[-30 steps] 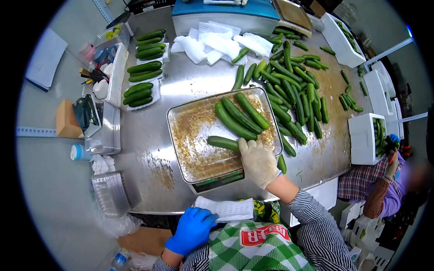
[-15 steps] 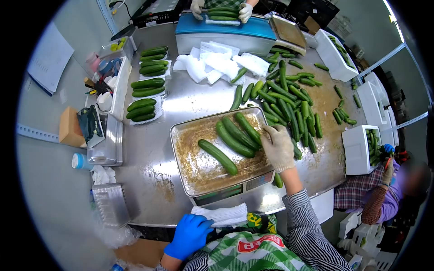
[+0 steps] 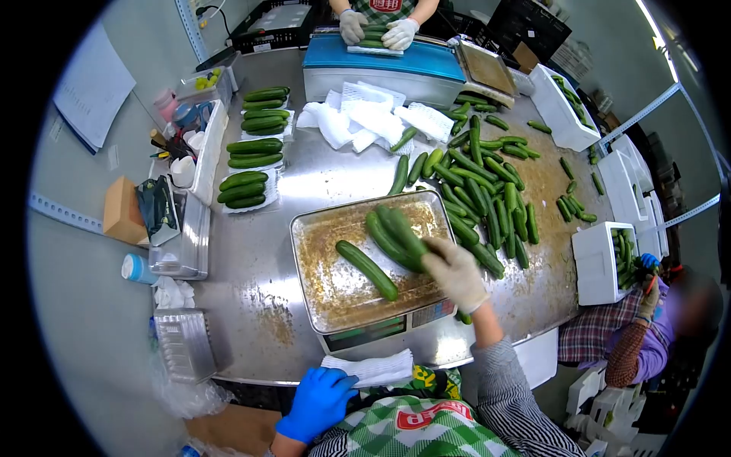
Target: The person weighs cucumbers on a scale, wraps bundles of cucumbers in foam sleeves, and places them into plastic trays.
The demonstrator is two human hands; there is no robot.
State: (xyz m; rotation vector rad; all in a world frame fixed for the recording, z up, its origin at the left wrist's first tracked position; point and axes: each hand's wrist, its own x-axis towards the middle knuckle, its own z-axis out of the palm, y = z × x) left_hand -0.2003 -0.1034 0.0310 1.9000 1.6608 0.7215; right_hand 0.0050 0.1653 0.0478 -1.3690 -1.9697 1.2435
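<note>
On the metal tray (image 3: 324, 311), which rests on a scale (image 3: 369, 333), lie a few green cucumbers (image 3: 366, 270). My right hand (image 3: 457, 278), in a whitish glove, is closed round the lower end of a cucumber (image 3: 403, 231) at the tray's right side; both are smeared by motion. Beside it lies another cucumber (image 3: 387, 245). My left hand (image 3: 318, 402), in a blue glove, grips the left end of a folded white foam net (image 3: 371, 368) at the table's front edge. Its thumb side is partly hidden.
A large cucumber pile (image 3: 495, 190) spreads right of the tray. Wrapped cucumbers on white nets (image 3: 270, 190) line the left. Loose white nets (image 3: 358, 114) lie behind. Across the table, a person's gloved hands (image 3: 400, 34) hold cucumbers. Another person (image 3: 640, 327) works beside a white box (image 3: 590, 266).
One cucumber on the tray's right side is gone, and another now lies by the right rim. My right hand has shifted down and left onto another cucumber. My left hand stays put.
</note>
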